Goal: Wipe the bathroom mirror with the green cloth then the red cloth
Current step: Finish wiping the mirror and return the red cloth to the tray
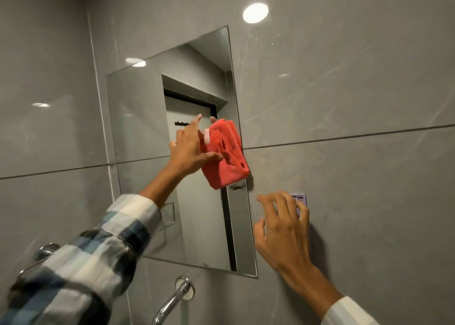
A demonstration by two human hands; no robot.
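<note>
A frameless rectangular mirror (142,177) hangs on the grey tiled wall. My left hand (190,150) presses a folded red cloth (225,157) flat against the mirror's right edge, about halfway up, with the fingers spread over the cloth's left part. My right hand (283,228) rests with spread fingers on the wall tile just right of the mirror's lower half and holds nothing. No green cloth is in view.
A small lilac wall hook plate (301,199) sits on the tile behind my right fingertips. A chrome tap spout (172,302) sticks out of the wall below the mirror. A chrome rail (41,253) is at the lower left.
</note>
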